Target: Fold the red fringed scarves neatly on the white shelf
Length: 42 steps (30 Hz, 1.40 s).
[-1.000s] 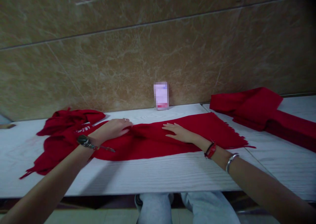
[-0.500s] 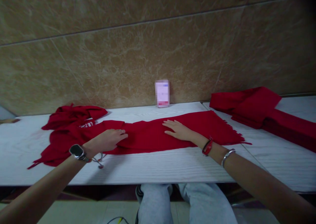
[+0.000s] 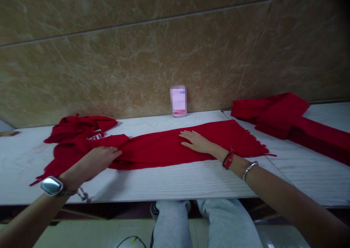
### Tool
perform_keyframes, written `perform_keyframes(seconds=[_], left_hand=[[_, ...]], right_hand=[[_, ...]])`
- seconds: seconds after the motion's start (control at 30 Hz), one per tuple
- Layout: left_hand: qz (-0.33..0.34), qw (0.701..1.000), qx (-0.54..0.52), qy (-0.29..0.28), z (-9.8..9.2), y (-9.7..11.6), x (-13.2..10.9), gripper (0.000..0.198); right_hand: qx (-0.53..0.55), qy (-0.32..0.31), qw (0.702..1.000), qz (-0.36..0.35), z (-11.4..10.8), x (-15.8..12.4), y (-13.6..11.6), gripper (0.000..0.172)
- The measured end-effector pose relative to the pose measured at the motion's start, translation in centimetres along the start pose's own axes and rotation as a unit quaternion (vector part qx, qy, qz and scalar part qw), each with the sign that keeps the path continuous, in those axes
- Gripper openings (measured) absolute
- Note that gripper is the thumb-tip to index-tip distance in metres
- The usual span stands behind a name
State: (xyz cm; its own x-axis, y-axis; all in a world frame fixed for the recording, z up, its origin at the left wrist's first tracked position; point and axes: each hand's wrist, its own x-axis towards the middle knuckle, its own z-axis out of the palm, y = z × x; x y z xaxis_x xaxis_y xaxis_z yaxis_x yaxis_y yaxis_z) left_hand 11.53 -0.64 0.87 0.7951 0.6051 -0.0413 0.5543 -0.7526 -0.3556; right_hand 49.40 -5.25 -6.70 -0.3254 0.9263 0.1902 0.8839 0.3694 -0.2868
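Note:
A long red scarf (image 3: 158, 146) with a fringed right end lies lengthwise before me, smooth in the middle and bunched at the left. My left hand (image 3: 100, 160), wearing a ring and a watch, is closed on the scarf's cloth near the bunched part; its fingertips are partly hidden. Flat on the scarf, right of the middle, rests my right hand (image 3: 197, 141), open with its fingers stretched out. White marks show on the crumpled red cloth (image 3: 79, 126) behind my left hand; whether it is one piece with the scarf, I cannot tell.
Folded red cloth (image 3: 279, 113) lies at the right of the white table (image 3: 164, 180). A phone (image 3: 178, 101) with a blurred screen leans upright against the brown tiled wall (image 3: 131, 66). A small brown object (image 3: 9, 133) sits at the far left.
My left hand has moved left, drawing the scarf's fold with it, and the cloth in the middle lies straighter. My right hand stays flat in about the same spot.

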Motion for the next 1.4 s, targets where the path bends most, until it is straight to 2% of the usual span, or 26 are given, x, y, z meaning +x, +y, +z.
perform_keyframes(seconds=[0.13,0.3,0.37,0.47,0.57,0.63,0.7,0.77,0.83,0.93,1.0,1.07,1.17,1.27,1.4], left_hand=[[-0.002,0.998,0.068,-0.004,-0.8,-0.4,0.5,0.045],[-0.015,0.996,0.083,0.029,-0.5,-2.0,1.3,0.038],[-0.041,0.992,0.109,0.044,-1.4,-3.2,1.5,0.031],[-0.096,0.976,0.182,0.077,-3.7,-4.4,1.3,0.024],[-0.153,0.958,0.225,0.092,-4.4,-3.9,0.2,0.029],[-0.173,0.961,0.208,0.051,-3.2,-2.8,-0.9,0.033],[-0.182,0.971,0.154,-0.025,-1.4,-1.7,-1.9,0.036],[-0.185,0.973,0.112,-0.076,0.0,-1.0,-2.4,0.038],[-0.173,0.976,0.105,-0.084,0.2,-0.6,-2.3,0.039],[-0.127,0.985,0.107,-0.034,-1.1,0.5,-0.9,0.039],[-0.081,0.992,0.092,0.010,-2.1,2.1,0.6,0.035],[-0.009,0.998,0.054,0.031,-2.3,4.1,2.4,0.033],[0.078,0.997,0.002,0.005,-1.6,6.5,4.7,0.037],[0.078,0.997,0.005,-0.013,-0.8,7.1,5.7,0.042],[0.067,0.998,-0.004,-0.017,-0.8,6.0,4.9,0.031]], right_hand=[[0.001,0.009,1.000,-0.007,-0.1,0.0,-0.1,0.048],[-0.019,0.005,1.000,-0.009,0.0,-0.1,-0.1,0.048],[-0.028,0.002,1.000,-0.005,0.1,-0.1,-0.1,0.048],[-0.032,0.003,0.999,0.000,0.1,-0.1,-0.2,0.048],[-0.031,0.000,1.000,0.001,0.0,-0.1,-0.2,0.047],[-0.030,0.000,1.000,-0.002,-0.1,-0.2,-0.3,0.047],[-0.033,-0.001,0.999,-0.004,-0.2,-0.3,-0.3,0.048],[-0.035,-0.004,0.999,-0.006,-0.4,-0.3,-0.4,0.048],[-0.031,-0.008,0.999,-0.008,-0.6,-0.4,-0.5,0.048],[-0.022,-0.002,0.999,-0.027,-0.9,-0.4,-0.7,0.047],[-0.016,0.005,0.999,-0.043,-1.0,-0.5,-0.8,0.048],[-0.011,0.001,0.999,-0.045,-1.1,-0.6,-0.9,0.048],[-0.008,-0.019,0.999,-0.034,-1.0,-0.7,-0.9,0.048],[-0.006,-0.027,0.999,-0.031,-0.9,-0.7,-0.9,0.048],[-0.005,-0.031,0.999,-0.031,-0.9,-0.6,-0.8,0.048]])
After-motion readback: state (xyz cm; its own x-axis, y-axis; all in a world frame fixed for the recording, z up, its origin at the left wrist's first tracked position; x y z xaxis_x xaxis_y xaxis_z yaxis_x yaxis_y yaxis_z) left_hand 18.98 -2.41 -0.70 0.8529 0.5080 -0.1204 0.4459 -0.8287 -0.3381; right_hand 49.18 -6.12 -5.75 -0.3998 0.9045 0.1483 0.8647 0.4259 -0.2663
